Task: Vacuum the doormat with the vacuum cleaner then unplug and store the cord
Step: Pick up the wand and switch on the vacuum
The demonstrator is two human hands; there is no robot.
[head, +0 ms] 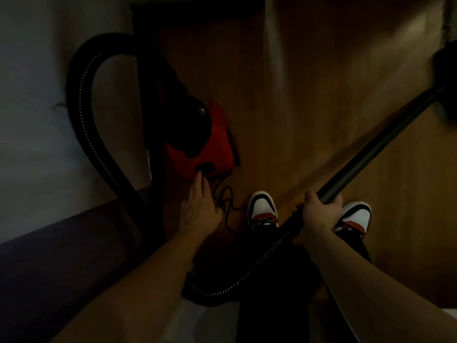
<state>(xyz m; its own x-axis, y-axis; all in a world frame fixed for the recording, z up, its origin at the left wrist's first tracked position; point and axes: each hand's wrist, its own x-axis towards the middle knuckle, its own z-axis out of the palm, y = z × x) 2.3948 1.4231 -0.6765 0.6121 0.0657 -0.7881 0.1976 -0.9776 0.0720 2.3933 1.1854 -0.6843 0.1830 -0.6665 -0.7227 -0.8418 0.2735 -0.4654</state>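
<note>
The scene is dim. A red and black vacuum cleaner sits on the wooden floor by the left wall. My left hand reaches down with straight fingers, its fingertips touching the near edge of the red body. A thin black cord lies in loops on the floor beside that hand. My right hand grips the black vacuum tube, which runs up to the right toward a dark floor head at the frame's edge. The ribbed black hose arcs along the left wall.
My two feet in white, red and black sneakers stand on the wooden floor. A pale wall is on the left with a dark baseboard strip below. A section of ribbed hose curves between my legs.
</note>
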